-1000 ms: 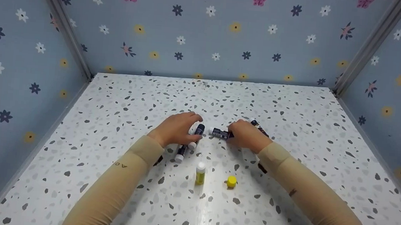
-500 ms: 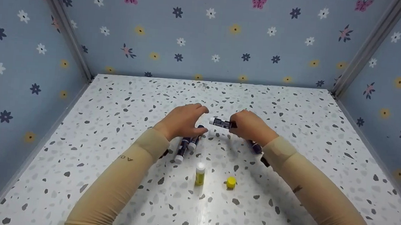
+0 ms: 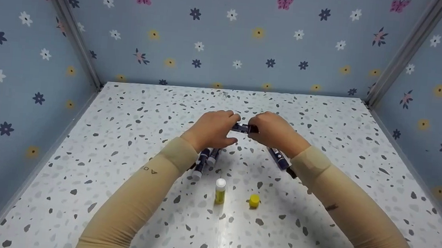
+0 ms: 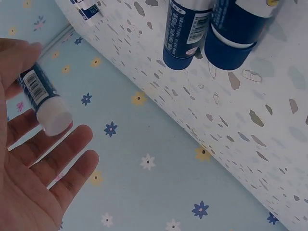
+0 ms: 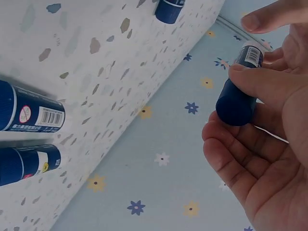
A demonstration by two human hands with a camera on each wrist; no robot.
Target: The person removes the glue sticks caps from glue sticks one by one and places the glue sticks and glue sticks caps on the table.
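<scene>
A dark blue glue stick (image 3: 240, 128) with a white end lies crosswise between the hands, above the table. My right hand (image 3: 277, 132) pinches its blue cap end (image 5: 238, 103), thumb along its side. My left hand (image 3: 212, 129) is at the white end (image 4: 54, 116), fingers behind it and thumb apart; whether they touch it I cannot tell. Under the left forearm lie blue glue sticks (image 3: 201, 164), and beside the right wrist lies another blue glue stick (image 3: 278, 159). Nearer stands a yellow-and-white glue stick (image 3: 220, 191), upright, with a yellow cap (image 3: 254, 200) to its right.
The white speckled table (image 3: 157, 229) is enclosed by a blue flowered back wall (image 3: 220, 33) and similar side walls (image 3: 12, 115). Part of a dark object (image 3: 291, 172) shows beside the right sleeve.
My right hand has lifted the blue glue stick and carried it away from me and slightly left. The left hand has left the lying glue sticks and moved forward and right, up to the white end.
</scene>
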